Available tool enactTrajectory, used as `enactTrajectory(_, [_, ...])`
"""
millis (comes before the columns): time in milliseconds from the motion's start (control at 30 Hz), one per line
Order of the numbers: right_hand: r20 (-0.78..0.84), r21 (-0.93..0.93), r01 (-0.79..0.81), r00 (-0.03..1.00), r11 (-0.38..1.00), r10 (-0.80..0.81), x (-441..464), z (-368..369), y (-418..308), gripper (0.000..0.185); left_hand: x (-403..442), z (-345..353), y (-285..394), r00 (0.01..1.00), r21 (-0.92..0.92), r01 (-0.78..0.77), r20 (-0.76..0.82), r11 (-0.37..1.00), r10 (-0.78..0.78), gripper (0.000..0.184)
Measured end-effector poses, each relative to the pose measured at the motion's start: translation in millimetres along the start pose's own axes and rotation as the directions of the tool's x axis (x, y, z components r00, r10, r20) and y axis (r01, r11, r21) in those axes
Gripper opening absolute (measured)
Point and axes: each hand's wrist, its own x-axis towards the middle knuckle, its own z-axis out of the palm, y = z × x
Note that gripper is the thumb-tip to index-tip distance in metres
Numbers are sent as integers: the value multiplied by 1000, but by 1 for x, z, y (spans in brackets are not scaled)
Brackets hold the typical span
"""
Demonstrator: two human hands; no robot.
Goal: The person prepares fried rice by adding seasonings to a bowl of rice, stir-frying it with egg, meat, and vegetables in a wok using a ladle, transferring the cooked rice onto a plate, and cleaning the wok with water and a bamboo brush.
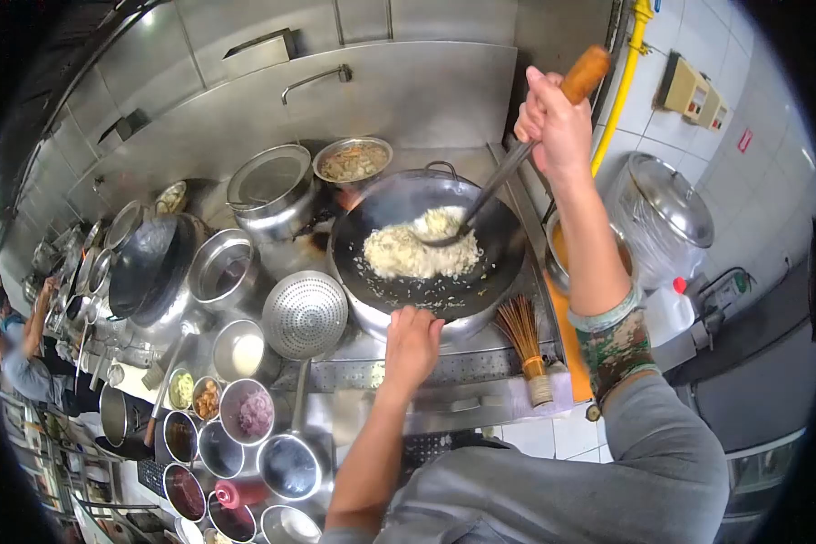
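Note:
A large black wok sits on the stove, with pale fried rice heaped in its middle and loose grains around it. My right hand is raised at the upper right, its fingers wrapped round the handle of a long metal ladle. The ladle's bowl rests in the rice. At the wok's near rim is my left hand, palm down. Its fingers lie close together over the rim, and their tips are partly hidden, so whether they grip it is unclear.
A perforated strainer lies left of the wok, a bamboo brush to its right. Behind stand a lidded pot and a bowl of food. Several ingredient containers fill the lower left. Another person is at the far left.

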Motion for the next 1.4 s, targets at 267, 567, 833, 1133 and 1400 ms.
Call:
enactTrajectory(267, [1,99,-207,978,973,208,-2,-20,76,35,-7,-23,20,999,73,20,-32,997,-17,20])
enactTrajectory(567, [-79,95,-439,891,893,447,55,-24,89,33,-12,-21,18,989,75,-15,147,997,4,22])
enactTrajectory(833, [-142,-251,-196,976,948,164,-8,27,54,23,-31,-4,28,999,29,39,-7,999,-38,13])
enactTrajectory(1133, [-181,-289,-179,975,941,129,-16,41,32,27,-5,-44,56,994,1,-52,-95,999,51,13])
enactTrajectory(1400, [-85,-164,-105,992,981,92,-7,18,36,29,-75,-27,32,999,10,18,43,1000,-18,12])
